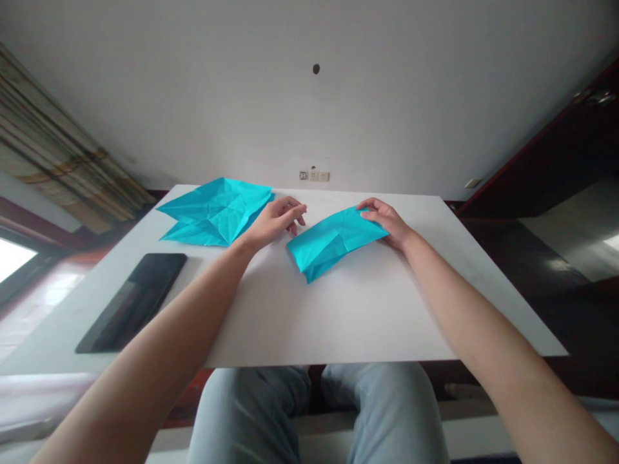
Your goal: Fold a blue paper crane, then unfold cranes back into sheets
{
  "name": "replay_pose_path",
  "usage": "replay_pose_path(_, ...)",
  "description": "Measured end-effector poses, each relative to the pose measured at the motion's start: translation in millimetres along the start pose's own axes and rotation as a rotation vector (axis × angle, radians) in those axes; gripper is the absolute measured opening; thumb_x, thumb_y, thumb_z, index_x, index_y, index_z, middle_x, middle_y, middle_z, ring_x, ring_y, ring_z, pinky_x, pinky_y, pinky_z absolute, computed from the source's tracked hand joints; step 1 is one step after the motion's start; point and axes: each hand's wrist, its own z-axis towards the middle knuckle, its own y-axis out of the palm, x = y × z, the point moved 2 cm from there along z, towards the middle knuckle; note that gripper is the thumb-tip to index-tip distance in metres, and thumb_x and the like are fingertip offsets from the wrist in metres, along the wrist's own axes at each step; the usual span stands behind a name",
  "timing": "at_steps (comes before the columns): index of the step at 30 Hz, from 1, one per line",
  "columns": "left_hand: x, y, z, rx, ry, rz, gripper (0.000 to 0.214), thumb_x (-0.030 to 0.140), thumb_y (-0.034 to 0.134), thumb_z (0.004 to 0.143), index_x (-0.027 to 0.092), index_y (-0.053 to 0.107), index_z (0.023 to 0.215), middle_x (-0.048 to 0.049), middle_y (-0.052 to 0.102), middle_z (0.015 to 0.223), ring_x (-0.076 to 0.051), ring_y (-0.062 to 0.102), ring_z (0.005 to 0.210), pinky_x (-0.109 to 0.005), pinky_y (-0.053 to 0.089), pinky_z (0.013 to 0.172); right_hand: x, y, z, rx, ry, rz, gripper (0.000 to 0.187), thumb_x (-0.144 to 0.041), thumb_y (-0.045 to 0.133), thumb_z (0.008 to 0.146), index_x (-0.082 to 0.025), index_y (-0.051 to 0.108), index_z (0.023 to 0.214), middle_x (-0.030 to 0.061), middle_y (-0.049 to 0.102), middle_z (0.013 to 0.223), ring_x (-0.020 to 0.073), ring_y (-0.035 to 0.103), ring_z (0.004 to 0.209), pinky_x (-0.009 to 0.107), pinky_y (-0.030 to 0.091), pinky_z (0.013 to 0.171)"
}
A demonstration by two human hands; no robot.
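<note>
My right hand grips the right end of a folded blue paper, thumb on top and fingers behind its edge. The paper is creased and slopes down to the left, where its folded layers stand a little apart at the lower corner. Just left of it, my left hand is empty with its fingers loosely curled and apart, not touching the folded piece. Behind that hand's wrist lies a larger creased sheet of blue paper, partly opened out with pointed corners; the hand covers part of its right edge.
A dark phone lies on the left of the white table, close to my left forearm. The wall with its sockets rises behind the table's far edge. A curtain hangs at the left.
</note>
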Motion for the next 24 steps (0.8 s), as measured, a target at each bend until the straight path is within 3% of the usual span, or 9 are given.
replay_pose_path(4, 15, 16.5, -7, -0.201, -0.009, 0.161, 0.074, 0.089, 0.073, 0.091, 0.017, 0.084, 0.103, -0.0116, 0.083, 0.099, -0.022, 0.072, 0.084, -0.031, 0.053, 0.068, -3, 11, -7, -0.207, 0.049, -0.008, 0.046, -0.042, 0.104, 0.079, -0.030, 0.082, 0.117, -0.0007, 0.087, 0.105, 0.0186, 0.077, 0.087, 0.030, 0.061, 0.075)
replay_pose_path(8, 16, 31.3, -10, -0.336, -0.012, 0.168, 0.067, 0.084, 0.074, 0.093, 0.018, 0.085, 0.094, -0.0075, 0.081, 0.089, -0.021, 0.067, 0.080, -0.031, 0.051, 0.069, -3, 23, -8, -0.267, 0.096, 0.036, 0.076, -0.042, 0.105, 0.080, -0.036, 0.073, 0.148, -0.0038, 0.087, 0.099, 0.0180, 0.080, 0.083, 0.031, 0.066, 0.076)
replay_pose_path(11, 9, 36.9, -8, -0.272, 0.021, 0.161, 0.055, 0.074, 0.077, 0.093, 0.019, 0.083, 0.093, -0.0056, 0.079, 0.086, -0.019, 0.065, 0.077, -0.031, 0.050, 0.069, -2, 27, -7, -0.235, 0.114, 0.028, 0.076, -0.046, 0.106, 0.080, -0.034, 0.074, 0.148, -0.0030, 0.087, 0.099, 0.0181, 0.079, 0.081, 0.029, 0.065, 0.072)
replay_pose_path(15, 2, 36.6, -6, -0.044, 0.026, 0.171, 0.050, 0.070, 0.075, 0.096, 0.020, 0.078, 0.093, -0.0044, 0.075, 0.081, -0.018, 0.063, 0.074, -0.030, 0.047, 0.066, -1, 26, -6, -0.247, 0.061, 0.021, 0.057, -0.050, 0.106, 0.080, -0.029, 0.083, 0.128, 0.0021, 0.090, 0.117, 0.0222, 0.083, 0.100, 0.034, 0.068, 0.092)
replay_pose_path(18, 1, 36.5, -6, 0.075, 0.044, 0.157, 0.051, 0.071, 0.074, 0.097, 0.019, 0.077, 0.094, -0.0047, 0.075, 0.082, -0.018, 0.064, 0.075, -0.030, 0.047, 0.066, 4, 24, -5, -0.229, 0.052, 0.023, 0.045, -0.054, 0.103, 0.083, -0.028, 0.086, 0.116, 0.0018, 0.090, 0.116, 0.0224, 0.082, 0.102, 0.038, 0.065, 0.103)
replay_pose_path(21, 2, 39.7, -7, 0.070, 0.030, 0.125, 0.053, 0.072, 0.078, 0.095, 0.020, 0.078, 0.102, -0.0066, 0.081, 0.092, -0.021, 0.071, 0.084, -0.031, 0.054, 0.071, 9, 25, -3, -0.192, 0.069, 0.032, 0.044, -0.057, 0.103, 0.082, -0.027, 0.086, 0.109, 0.0027, 0.090, 0.114, 0.0244, 0.082, 0.101, 0.044, 0.064, 0.109)
replay_pose_path(24, 1, 42.8, -9, -0.029, -0.034, 0.063, 0.058, 0.071, 0.088, 0.088, 0.021, 0.079, 0.115, -0.0090, 0.087, 0.111, -0.026, 0.080, 0.100, -0.035, 0.062, 0.083, 12, 26, -1, -0.154, 0.076, 0.053, 0.046, -0.058, 0.105, 0.078, -0.027, 0.085, 0.106, 0.0025, 0.090, 0.110, 0.0249, 0.082, 0.098, 0.045, 0.066, 0.106)
